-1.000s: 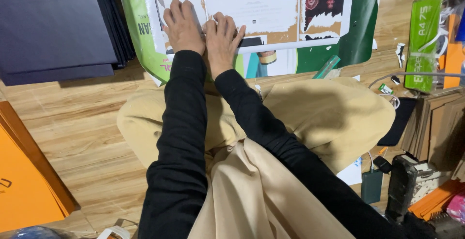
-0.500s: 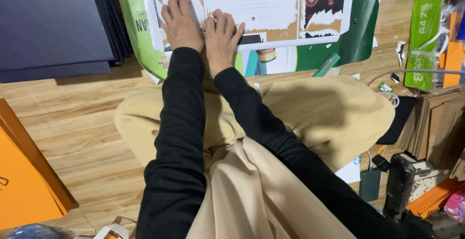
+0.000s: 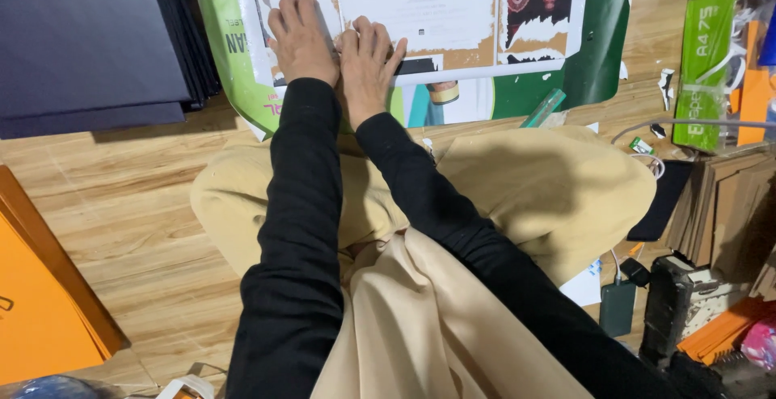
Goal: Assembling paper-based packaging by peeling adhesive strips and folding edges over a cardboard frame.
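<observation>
Hands lie flat, side by side, on a printed sheet point(image 3: 420, 11) that rests on the wooden floor point(image 3: 105, 205) in front of the seated person. The left hand point(image 3: 301, 39) has its fingers stretched and close together, palm down. The right hand point(image 3: 368, 63) touches it at the thumb side, fingers a little spread, also pressing down. Neither hand grips anything; both are open upon the paper.

Near edge of the sheet runs just beyond the wrists, and under it a green poster point(image 3: 218, 35) shows at the left and at the right. To the left, a stack of dark boards point(image 3: 89, 43) lies close beside the poster, so little room is free there. Bare floor is open between the boards and the person's knee. To the right, a green packet point(image 3: 711, 67) and cardboard pieces point(image 3: 727, 205) crowd the floor. Orange sheets point(image 3: 40, 302) lie at the lower left corner.

The sheet is white with a torn brownish border and a dark red picture at its right part.
</observation>
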